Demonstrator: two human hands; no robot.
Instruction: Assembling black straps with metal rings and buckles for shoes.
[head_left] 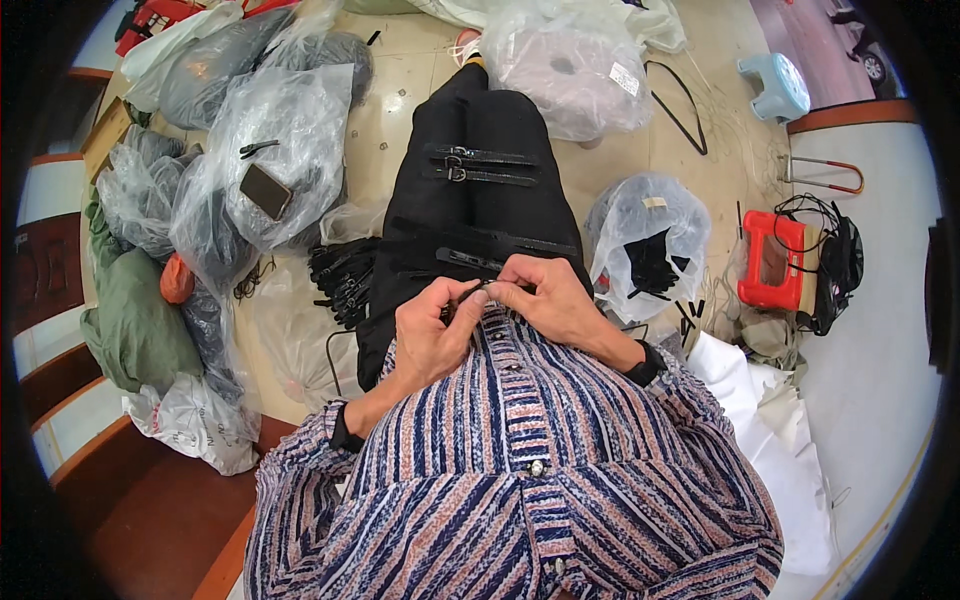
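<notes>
Both my left hand [432, 335] and right hand [551, 297] pinch the small black strap [482, 290] at fingertips – thin hold; a tug could drop it into my lap.

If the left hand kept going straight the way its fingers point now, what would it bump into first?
Most likely the right hand: the left hand points up and to the right, its fingertips nearly meeting the right hand's over a small black strap piece pinched between them. Depth is hard to judge.
</notes>
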